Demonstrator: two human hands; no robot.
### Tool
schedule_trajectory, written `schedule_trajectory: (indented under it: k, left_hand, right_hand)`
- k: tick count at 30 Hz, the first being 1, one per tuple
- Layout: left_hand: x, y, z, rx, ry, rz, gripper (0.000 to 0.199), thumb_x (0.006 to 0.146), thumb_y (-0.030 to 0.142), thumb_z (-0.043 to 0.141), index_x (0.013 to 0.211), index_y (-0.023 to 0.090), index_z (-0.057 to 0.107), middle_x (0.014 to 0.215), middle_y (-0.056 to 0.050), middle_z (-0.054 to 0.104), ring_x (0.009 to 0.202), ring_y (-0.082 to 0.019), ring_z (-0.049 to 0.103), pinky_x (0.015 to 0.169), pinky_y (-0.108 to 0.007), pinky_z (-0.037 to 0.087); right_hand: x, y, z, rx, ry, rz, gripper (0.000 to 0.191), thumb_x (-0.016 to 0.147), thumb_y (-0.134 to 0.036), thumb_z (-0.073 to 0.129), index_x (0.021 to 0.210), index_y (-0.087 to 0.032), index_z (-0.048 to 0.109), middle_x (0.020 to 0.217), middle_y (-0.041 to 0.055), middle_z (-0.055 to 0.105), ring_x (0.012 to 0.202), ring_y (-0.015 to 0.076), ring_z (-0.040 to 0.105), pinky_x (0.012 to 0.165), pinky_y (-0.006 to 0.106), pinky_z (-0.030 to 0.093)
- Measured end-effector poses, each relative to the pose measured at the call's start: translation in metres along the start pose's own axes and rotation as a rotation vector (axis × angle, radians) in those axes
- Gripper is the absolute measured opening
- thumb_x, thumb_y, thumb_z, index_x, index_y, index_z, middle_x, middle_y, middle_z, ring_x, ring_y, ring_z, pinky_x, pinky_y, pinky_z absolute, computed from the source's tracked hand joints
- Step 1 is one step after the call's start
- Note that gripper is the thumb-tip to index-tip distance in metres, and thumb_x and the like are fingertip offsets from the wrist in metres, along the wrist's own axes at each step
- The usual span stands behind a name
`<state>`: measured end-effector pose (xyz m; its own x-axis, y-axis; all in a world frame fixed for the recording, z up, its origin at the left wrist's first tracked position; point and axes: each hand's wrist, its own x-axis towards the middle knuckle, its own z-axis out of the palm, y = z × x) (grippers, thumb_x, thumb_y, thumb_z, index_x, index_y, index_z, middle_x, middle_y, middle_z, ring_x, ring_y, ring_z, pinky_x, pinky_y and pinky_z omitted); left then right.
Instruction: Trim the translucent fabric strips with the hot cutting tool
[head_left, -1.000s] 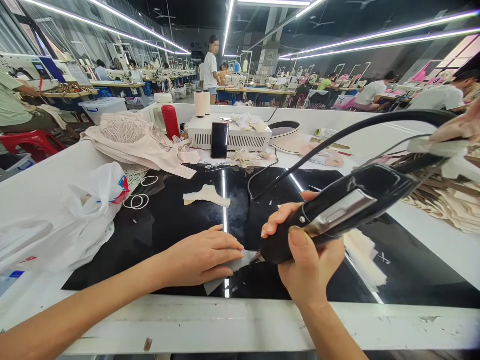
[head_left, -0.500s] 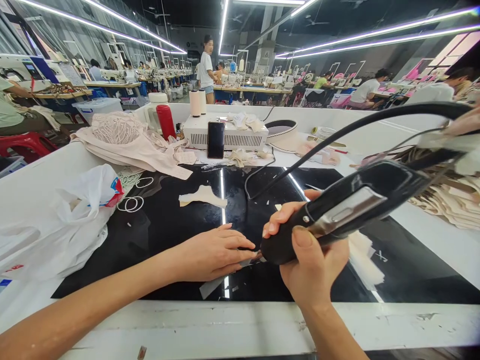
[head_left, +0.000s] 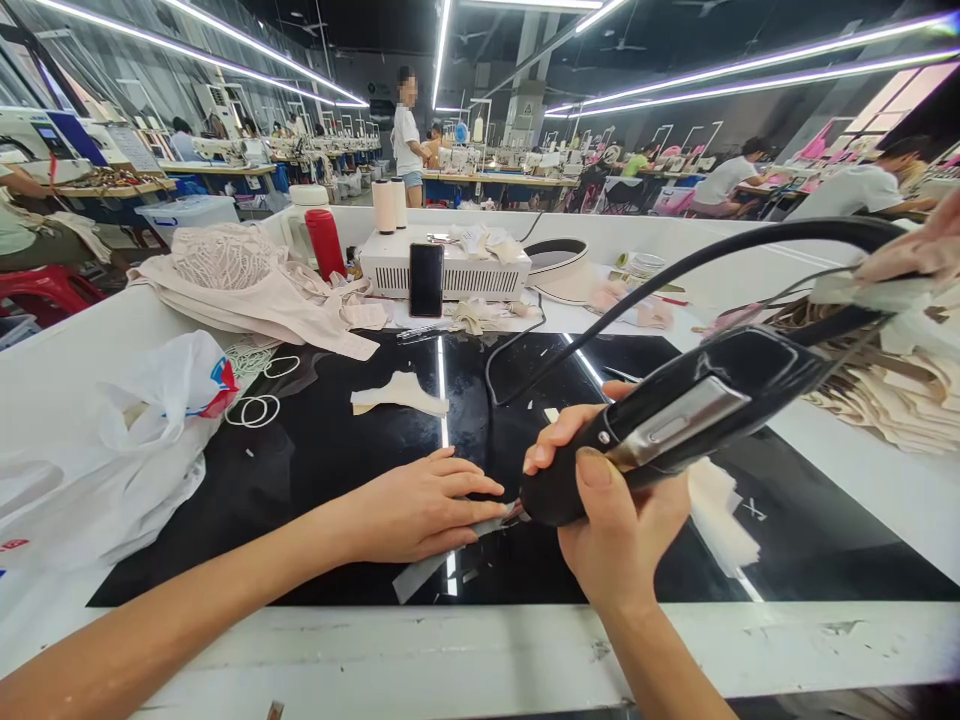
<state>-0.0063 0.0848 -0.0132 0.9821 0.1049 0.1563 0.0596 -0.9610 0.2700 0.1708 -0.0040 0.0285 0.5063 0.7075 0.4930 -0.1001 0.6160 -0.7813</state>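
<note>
Black tool gripped in right hand; grey strip under flattened left hand; white X-like mark beside pale fabric.

Both arms are bare as far as they show. The left forearm is long and smooth in outline, broadest at the near left corner and tapering evenly to a narrow wrist; a few small glints lie on it near that corner. The left hand is bare too, its back smooth, its fingers slim and tapered, with short nails. On the right, the right forearm is cut off by the near edge and narrows toward the wrist. The right hand is bare, its thumb broad and rounded at the tip.
</note>
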Motion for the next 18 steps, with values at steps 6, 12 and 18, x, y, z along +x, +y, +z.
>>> schedule_trajectory:
  k: [6, 12, 18]
  left_hand:
    - [0.000, 0.000, -0.001, -0.009, -0.005, -0.002, 0.040, 0.108, 0.030, 0.051, 0.147, 0.024, 0.056, 0.148, -0.010, 0.061, 0.139, -0.027, 0.054, 0.128, -0.050, 0.028]
    - [0.005, 0.000, -0.004, -0.027, 0.008, 0.006, 0.043, 0.107, 0.030, 0.056, 0.150, 0.027, 0.055, 0.150, -0.010, 0.061, 0.140, -0.027, 0.055, 0.128, -0.052, 0.028]
    - [0.011, 0.001, -0.001, -0.026, -0.021, 0.006, 0.042, 0.107, 0.033, 0.056, 0.148, 0.026, 0.056, 0.150, -0.010, 0.060, 0.141, -0.029, 0.054, 0.127, -0.056, 0.029]
  right_hand:
    - [0.004, -0.001, -0.004, -0.020, 0.003, -0.024, 0.042, 0.086, -0.034, 0.080, 0.122, -0.028, 0.059, 0.084, -0.0034, 0.067, 0.064, 0.0148, 0.064, 0.058, 0.032, 0.056]
    - [0.011, -0.005, -0.009, -0.023, 0.068, -0.060, 0.042, 0.084, -0.035, 0.081, 0.120, -0.027, 0.061, 0.082, -0.0044, 0.066, 0.060, 0.0145, 0.062, 0.057, 0.031, 0.054]
    - [0.008, -0.003, -0.011, -0.026, 0.031, -0.057, 0.040, 0.085, -0.036, 0.081, 0.120, -0.029, 0.062, 0.084, -0.0039, 0.067, 0.063, 0.0150, 0.063, 0.059, 0.032, 0.054]
